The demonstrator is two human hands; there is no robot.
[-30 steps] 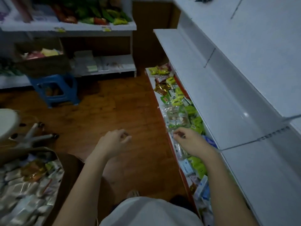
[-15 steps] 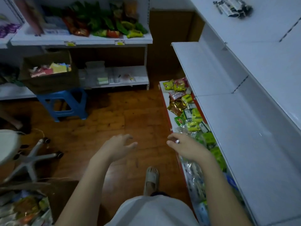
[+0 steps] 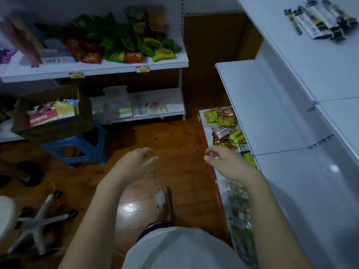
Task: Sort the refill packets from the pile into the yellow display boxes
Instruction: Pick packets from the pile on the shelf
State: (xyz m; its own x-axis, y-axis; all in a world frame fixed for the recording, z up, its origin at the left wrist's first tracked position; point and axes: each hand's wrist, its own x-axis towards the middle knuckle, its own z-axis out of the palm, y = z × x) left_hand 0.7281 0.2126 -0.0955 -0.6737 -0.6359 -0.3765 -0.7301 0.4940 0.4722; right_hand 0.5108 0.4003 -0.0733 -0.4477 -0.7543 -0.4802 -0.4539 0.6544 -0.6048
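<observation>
We're over the wood floor (image 3: 171, 144), white shelves (image 3: 287, 117) climbing on the right. Far left, a brown box (image 3: 52, 125) of packets sits on a blue stool (image 3: 77, 148). Along the right shelves' bottom level lies the pile (image 3: 227, 125) of yellow, red and gold packets, running near to far. No yellow display boxes that we can make out. Our left hand (image 3: 134, 164) hangs over the floor, fingers loosely spread, holding nothing. Our right hand (image 3: 227, 164) hovers at the pile's edge, fingers relaxed, empty too.
</observation>
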